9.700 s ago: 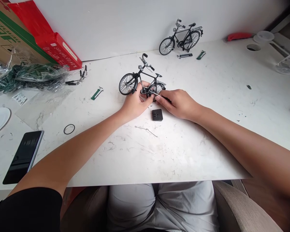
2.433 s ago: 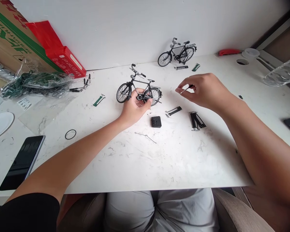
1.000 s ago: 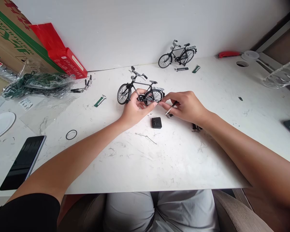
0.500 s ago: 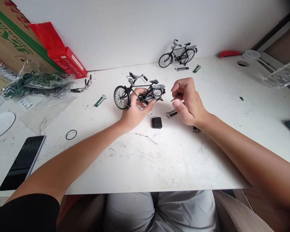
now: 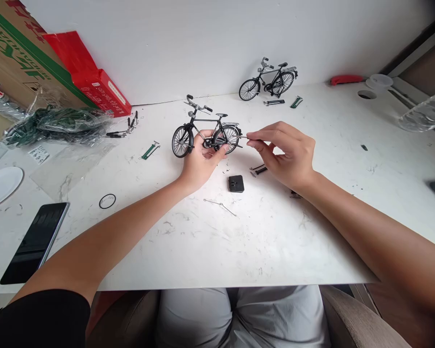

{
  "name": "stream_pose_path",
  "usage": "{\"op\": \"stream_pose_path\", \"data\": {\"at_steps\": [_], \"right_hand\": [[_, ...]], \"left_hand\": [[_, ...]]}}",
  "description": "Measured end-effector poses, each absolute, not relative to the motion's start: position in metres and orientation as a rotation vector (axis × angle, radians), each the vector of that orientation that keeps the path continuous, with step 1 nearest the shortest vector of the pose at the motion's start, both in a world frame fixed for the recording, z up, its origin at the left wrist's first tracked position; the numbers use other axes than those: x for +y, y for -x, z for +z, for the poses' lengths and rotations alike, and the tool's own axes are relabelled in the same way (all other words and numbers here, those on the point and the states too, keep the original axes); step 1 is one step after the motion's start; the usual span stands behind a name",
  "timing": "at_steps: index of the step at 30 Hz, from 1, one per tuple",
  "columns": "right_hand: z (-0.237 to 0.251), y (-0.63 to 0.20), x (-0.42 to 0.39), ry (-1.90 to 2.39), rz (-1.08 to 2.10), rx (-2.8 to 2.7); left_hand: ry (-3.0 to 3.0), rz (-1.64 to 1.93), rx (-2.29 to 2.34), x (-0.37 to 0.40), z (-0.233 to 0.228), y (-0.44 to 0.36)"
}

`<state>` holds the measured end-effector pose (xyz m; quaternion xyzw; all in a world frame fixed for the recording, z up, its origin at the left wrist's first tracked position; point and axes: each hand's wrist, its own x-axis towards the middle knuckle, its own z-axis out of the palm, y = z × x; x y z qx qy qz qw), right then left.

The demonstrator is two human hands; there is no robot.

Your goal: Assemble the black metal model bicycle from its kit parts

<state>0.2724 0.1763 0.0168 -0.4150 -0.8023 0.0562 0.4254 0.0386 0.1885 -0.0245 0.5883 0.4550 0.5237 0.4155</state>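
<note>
Close to me on the white table [image 5: 261,241] lies a thin wire [image 5: 220,205], then a small black block [image 5: 236,183]. Past them, my left hand [image 5: 199,162] has its fingers wrapped around the bottom of the little black bike [image 5: 205,133], holding it upright just above the table. My right hand [image 5: 286,154] pinches a thin metal tool [image 5: 242,137], its tip right by the back wheel. I think I am fixing something at the back wheel. Next the tip must go in straight, with the bike kept steady. Far back stands another little bike [image 5: 268,79].
</note>
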Motion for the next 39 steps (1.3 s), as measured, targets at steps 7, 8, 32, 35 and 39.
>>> {"op": "stream_pose_path", "data": {"at_steps": [7, 8, 32, 35, 39], "right_hand": [[0.019, -0.271, 0.175, 1.089, 0.189, -2.095], [0.020, -0.271, 0.175, 1.091, 0.179, -2.098], [0.014, -0.273, 0.178, 1.060, 0.033, -2.199], [0.014, -0.272, 0.177, 1.052, 0.035, -2.190], [0.015, -0.272, 0.176, 1.057, 0.051, -2.188]], "left_hand": [[-1.403, 1.244, 1.175, 0.188, -0.015, -0.038], [-1.398, 1.245, 1.180, 0.187, -0.014, -0.038], [-1.452, 1.239, 1.226, 0.188, -0.018, -0.036], [-1.458, 1.238, 1.227, 0.188, -0.017, -0.036], [-1.468, 1.229, 1.239, 0.186, -0.015, -0.036]]}}
